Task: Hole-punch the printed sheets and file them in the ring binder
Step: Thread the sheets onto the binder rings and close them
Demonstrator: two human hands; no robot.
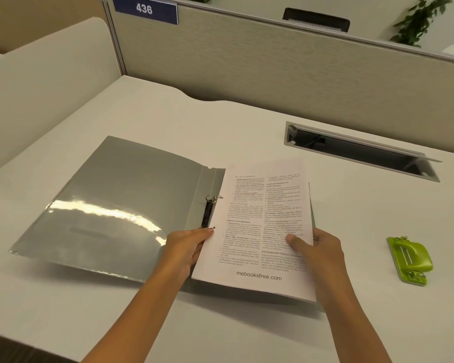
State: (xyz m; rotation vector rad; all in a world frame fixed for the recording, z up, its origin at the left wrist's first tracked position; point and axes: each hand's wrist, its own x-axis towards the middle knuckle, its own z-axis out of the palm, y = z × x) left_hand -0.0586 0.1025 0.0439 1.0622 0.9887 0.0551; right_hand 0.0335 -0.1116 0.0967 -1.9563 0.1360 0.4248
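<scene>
A grey ring binder (110, 205) lies open on the white desk, its metal ring mechanism (209, 209) showing along the spine. A stack of printed sheets (262, 218) rests over the binder's right half, beside the rings. One punched hole shows near the sheets' left edge. My left hand (188, 247) grips the left edge of the sheets close to the lower ring. My right hand (316, 251) holds the right edge, thumb on top of the page. A green hole punch (409, 259) sits on the desk to the right, apart from both hands.
An open cable tray slot (362, 150) is set into the desk at the back right. Beige partition walls (273, 74) close off the back and left. A blue sign reading 436 (144, 9) hangs top left. Plants stand behind the partition.
</scene>
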